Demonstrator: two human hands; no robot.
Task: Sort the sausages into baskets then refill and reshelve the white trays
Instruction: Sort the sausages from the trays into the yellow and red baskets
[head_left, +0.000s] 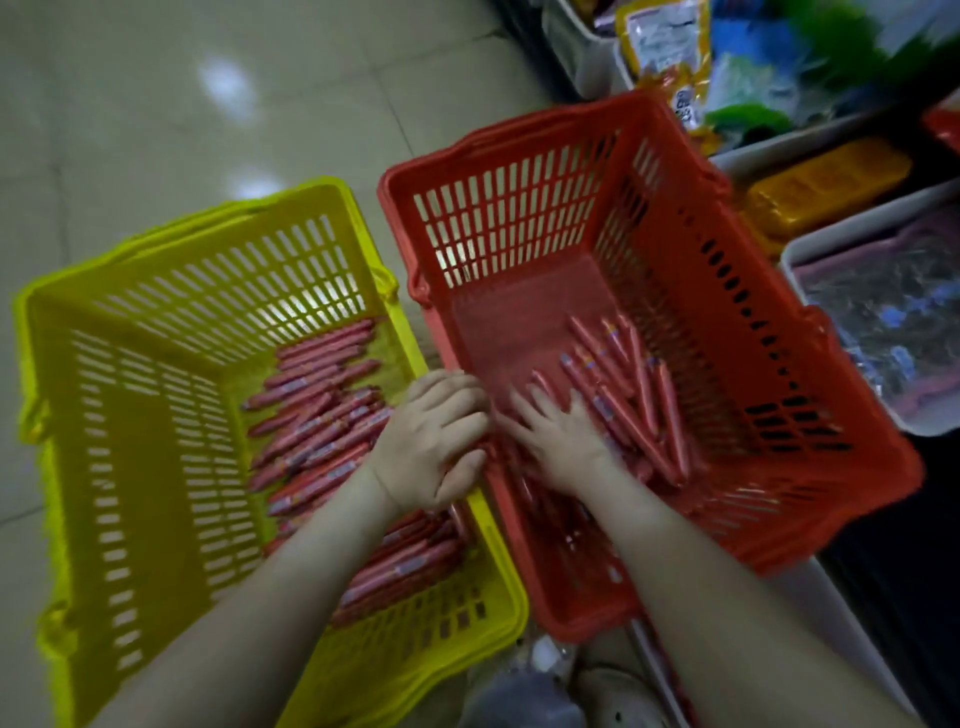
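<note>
A yellow basket (156, 291) stands on the floor at the left, with pink sausages (322, 415) lying in rows along its right side. A red basket (779, 364) stands beside it, touching it, with more sausages (639, 395) loose on its bottom. My left hand (434, 439) hovers over the two adjoining rims, fingers curled round a few sausages that are mostly hidden under it. My right hand (563, 441) lies inside the red basket, fingers spread flat on the sausages there.
White trays (810, 244) of packaged goods line a low shelf at the right, one holding orange packs (826, 182). Bags of snacks (670, 47) sit at the top. Pale tiled floor (156, 104) stretches behind the baskets.
</note>
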